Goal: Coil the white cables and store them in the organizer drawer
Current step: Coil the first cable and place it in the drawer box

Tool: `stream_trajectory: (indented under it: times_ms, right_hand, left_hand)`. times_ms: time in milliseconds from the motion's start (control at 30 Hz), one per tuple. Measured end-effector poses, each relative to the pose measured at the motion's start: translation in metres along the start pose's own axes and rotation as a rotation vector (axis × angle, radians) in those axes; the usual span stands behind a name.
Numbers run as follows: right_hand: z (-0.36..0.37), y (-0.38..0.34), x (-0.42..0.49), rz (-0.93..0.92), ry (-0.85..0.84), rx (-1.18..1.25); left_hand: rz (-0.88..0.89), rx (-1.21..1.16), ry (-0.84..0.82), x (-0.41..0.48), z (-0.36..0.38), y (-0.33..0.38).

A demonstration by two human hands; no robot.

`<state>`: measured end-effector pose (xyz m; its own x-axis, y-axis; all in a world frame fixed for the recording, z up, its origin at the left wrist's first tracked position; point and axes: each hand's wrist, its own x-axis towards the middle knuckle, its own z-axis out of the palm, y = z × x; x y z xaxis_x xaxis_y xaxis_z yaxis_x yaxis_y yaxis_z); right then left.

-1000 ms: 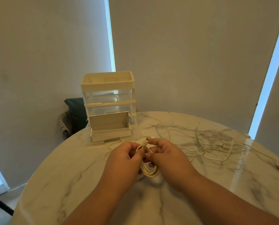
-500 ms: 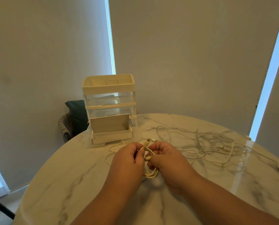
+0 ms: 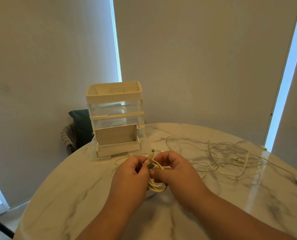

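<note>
Coil [image 3: 156,187] between left hand [image 3: 131,175], right hand [image 3: 178,172]

Head-worn view, forward-down, close over table [image 3: 78,184]

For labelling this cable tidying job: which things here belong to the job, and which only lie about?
Job: coiled cable, gripped by left hand and right hand; loose white cables on the table; organizer with its bottom drawer pulled out.
Lying about: dark chair behind the table; roller blinds.
</note>
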<state>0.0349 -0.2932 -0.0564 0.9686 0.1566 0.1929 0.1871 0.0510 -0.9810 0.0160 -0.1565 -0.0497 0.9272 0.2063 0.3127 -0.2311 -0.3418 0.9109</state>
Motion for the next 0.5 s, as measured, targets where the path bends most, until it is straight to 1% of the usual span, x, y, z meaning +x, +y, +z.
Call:
stream_trajectory:
  times_ms: [33, 133, 200, 267, 300, 367, 433, 500]
  right_hand:
    - [-0.0008, -0.0002, -0.0012, -0.032, 0.013, -0.079]
    - [0.0014, 0.0007, -0.0035, -0.128, 0.078, -0.176]
    - [0.0045, -0.0002, -0.0051, -0.203, 0.157, -0.282]
    - [0.0053, -0.0013, -0.0052, -0.266, 0.227, -0.312]
    - [0.0052, -0.0020, -0.0050, -0.285, 0.235, -0.287]
    - [0.0052, -0.0066, -0.0063, -0.266, 0.223, -0.131]
    - [0.0060, -0.0084, -0.0055, -0.170, 0.234, 0.013]
    - [0.0074, -0.0078, -0.0039, -0.058, 0.234, 0.065]
  left_hand:
    - [0.011, 0.017, -0.001, 0.0000, 0.0005, -0.0005]
    - [0.039, 0.052, 0.006, -0.0003, 0.0008, -0.0015]
    - [0.051, 0.067, 0.005, -0.0007, 0.0008, -0.0018]
    - [0.060, 0.077, -0.006, -0.0017, 0.0021, -0.0012]
    - [0.071, 0.090, -0.011, -0.0024, 0.0031, -0.0005]
    - [0.100, 0.119, -0.020, -0.0041, 0.0052, 0.0015]
    - [0.120, 0.125, -0.025, -0.0055, 0.0073, 0.0030]
    - [0.110, 0.114, -0.020, -0.0056, 0.0085, 0.0016]
